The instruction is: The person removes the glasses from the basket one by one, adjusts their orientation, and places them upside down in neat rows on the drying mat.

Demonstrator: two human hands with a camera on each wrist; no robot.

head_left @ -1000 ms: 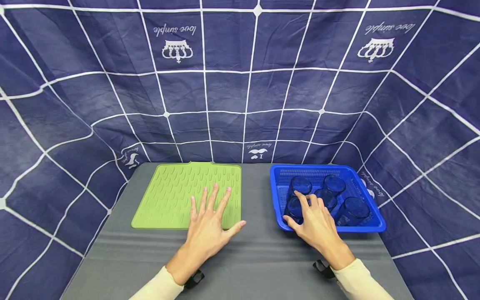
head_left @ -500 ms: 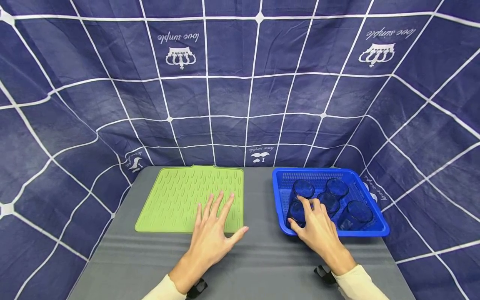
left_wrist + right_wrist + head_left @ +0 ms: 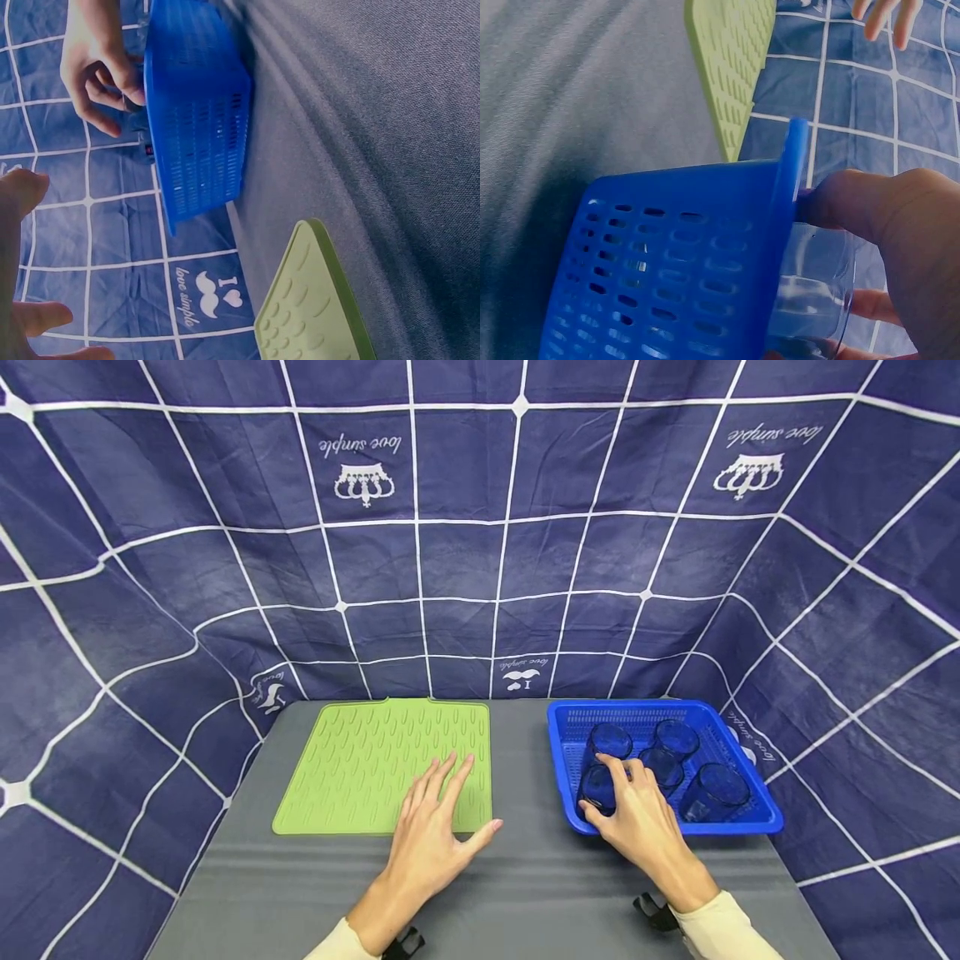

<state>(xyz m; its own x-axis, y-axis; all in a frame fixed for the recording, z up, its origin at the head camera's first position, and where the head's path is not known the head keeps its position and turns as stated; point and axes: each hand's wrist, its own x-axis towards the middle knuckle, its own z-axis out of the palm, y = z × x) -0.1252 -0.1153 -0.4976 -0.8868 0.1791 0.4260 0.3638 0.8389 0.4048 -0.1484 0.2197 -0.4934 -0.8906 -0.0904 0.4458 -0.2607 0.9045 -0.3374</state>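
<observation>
My right hand [image 3: 637,814] reaches into the near left corner of a blue perforated plastic basket [image 3: 557,762] and grips a clear drinking glass [image 3: 597,792]. In the right wrist view, the thumb lies on one side of that glass [image 3: 814,281] and fingertips show on its other side; its rim stands above the basket edge. Several more glasses, among them one at the near right [image 3: 716,789], stand in the basket. My left hand [image 3: 427,843] holds nothing, fingers extended and thumb out, over the near right corner of a green ridged drying mat [image 3: 360,768].
A grey cloth-covered table [image 3: 525,860] carries mat and basket, with a strip of cloth between them. Blue curtain fabric [image 3: 465,560] with white lines encloses the back and both sides. Black straps [image 3: 654,912] sit at the wrists.
The head view has tilted slightly upward. My left hand has shifted a little to the right over the mat, with its fingers closer together. My right hand stays at the same glass.
</observation>
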